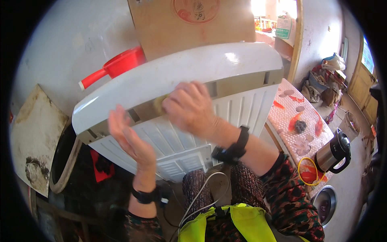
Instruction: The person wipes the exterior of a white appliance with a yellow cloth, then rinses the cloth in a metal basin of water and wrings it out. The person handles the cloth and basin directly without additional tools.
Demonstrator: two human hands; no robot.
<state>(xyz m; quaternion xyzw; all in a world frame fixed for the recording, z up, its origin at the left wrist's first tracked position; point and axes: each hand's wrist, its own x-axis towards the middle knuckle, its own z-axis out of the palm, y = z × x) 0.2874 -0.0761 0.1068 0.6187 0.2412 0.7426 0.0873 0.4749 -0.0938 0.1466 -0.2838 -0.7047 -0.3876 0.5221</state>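
Before me stands a white appliance (238, 107) with a ribbed panel, a vent grille low down and a beige strip (229, 86) below its rounded top. My right hand (189, 107) is closed against this strip. A yellowish pad (159, 105), perhaps a sponge, shows at its fingertips; most of it is hidden by the hand. My left hand (131, 137) is held up by the strip's left part, fingers stretched out and slightly blurred, with nothing in it. Whether it touches the appliance I cannot tell. Behind the top edge sits a red dipper (124, 63).
A cardboard box (193, 38) rises behind the appliance. On the right, a table with a pink patterned cover (287, 107) bears a steel kettle (328, 153), a yellow ring (300, 171) and a dark scourer (299, 127). A metal basin (332, 201) is on the floor. A pale cable (197, 193) loops near my legs.
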